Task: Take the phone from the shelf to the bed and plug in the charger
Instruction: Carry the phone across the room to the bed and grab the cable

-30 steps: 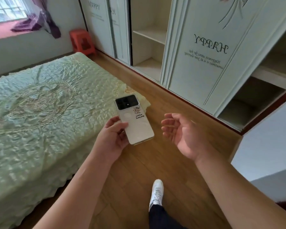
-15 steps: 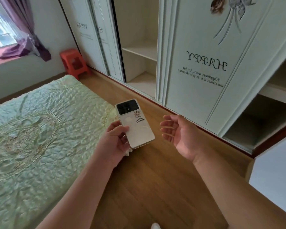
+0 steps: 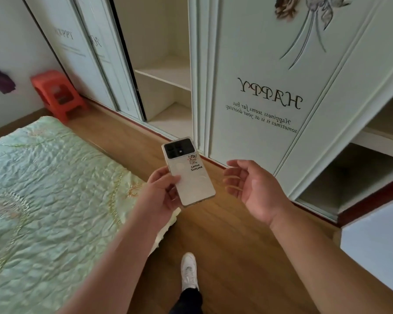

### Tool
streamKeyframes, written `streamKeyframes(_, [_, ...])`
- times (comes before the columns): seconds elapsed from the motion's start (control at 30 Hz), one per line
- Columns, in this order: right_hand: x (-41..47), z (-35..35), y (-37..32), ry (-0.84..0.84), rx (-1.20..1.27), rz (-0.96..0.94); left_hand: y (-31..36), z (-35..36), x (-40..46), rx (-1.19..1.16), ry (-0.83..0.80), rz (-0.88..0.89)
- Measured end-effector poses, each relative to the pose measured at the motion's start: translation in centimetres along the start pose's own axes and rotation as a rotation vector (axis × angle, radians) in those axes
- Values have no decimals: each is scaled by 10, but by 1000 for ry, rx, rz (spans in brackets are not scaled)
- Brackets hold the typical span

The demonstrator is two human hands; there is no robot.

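left hand (image 3: 161, 196): fingers clasp phone (image 3: 187, 171), back up | right hand (image 3: 254, 189): fingers loosely spread, holding nothing

Soft, even daylight — bright, no hard shadows or glare. Wide-angle bending bows the wardrobe doors (image 3: 270, 91) at the edges — detail slightly soft throughout.

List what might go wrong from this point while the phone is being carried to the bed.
1. The phone is pinched at its lower end by the left hand alone, over bare wooden floor; a slip would likely mean a hard drop.
2. The right hand is open beside it, not supporting it.
3. No charger or cable shows in this view, so plugging in may require a search once the phone reaches the bed.
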State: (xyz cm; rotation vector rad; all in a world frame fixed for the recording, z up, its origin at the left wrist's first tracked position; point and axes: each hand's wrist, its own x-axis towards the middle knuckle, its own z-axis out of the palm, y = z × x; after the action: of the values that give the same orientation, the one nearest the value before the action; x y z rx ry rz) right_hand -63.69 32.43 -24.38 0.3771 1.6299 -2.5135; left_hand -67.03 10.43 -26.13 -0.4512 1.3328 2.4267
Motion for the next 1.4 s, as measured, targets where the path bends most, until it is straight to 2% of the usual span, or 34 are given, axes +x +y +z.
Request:
streamKeyframes(0.17, [104,4,-17,87,-31,42,31,7,112,7,-9,-58])
streamKeyframes(0.33, [199,27,-61,80,-66,19,82,31,200,-18,-25,-85])
streamKeyframes(0.53, [278,36,-93,75,-43,-23,129,58,276,14,-22,-62])
streamKeyframes(0.73, [353,20,-114,76,-9,-11,147,83,344,15,13,-53])
streamKeyframes(0.9, [436,-3,-134,30,27,28,155,112,411,-10,72,-56])
streamKeyframes(1.1, [545,-13,-180,-110,-10,84,179,160,491,-45,197,19])
streamKeyframes(1.4, [649,27,-214,-313,-49,131,228,168,547,-175,325,169])
